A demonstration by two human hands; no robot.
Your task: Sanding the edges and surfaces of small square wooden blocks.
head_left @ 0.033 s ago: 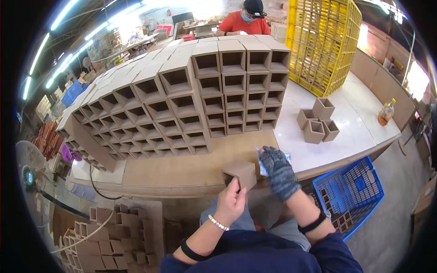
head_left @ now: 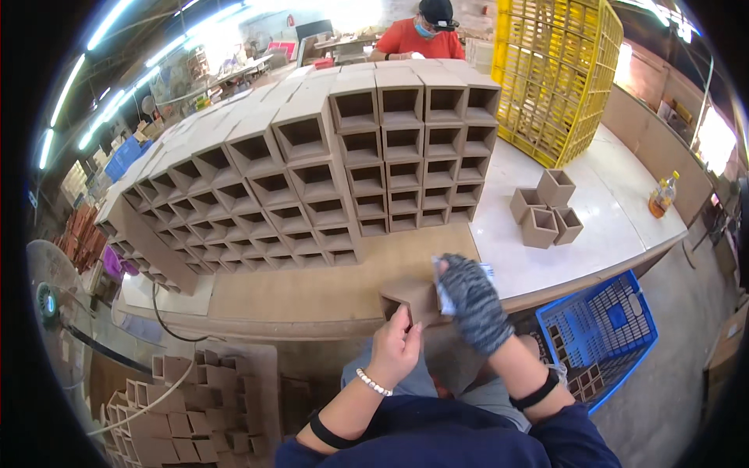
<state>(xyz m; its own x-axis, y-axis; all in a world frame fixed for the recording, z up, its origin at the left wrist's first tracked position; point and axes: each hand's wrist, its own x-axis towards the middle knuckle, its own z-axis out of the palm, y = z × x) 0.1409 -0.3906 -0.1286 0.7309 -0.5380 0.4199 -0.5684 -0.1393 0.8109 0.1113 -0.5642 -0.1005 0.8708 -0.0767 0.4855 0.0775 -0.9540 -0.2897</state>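
Brown open-ended square tube of fibreboard (head_left: 412, 300) is pinched at its near edge by bare left hand (head_left: 395, 349), just ahead of the wrists. Gloved right hand (head_left: 470, 300) is curled round a pale abrasive pad (head_left: 446, 290), pressed vs. tube's right side. Risk: thin pinch could slip under rubbing pressure, tube dropped off bench edge (head_left: 328, 324). Count: 1 tube held, 4 loose tubes (head_left: 546, 210) further right, stacked ones too many to count.

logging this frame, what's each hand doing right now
Left hand: bare, closed on the small brown open box.
Right hand: gloved, pressing a pale cloth against that box.
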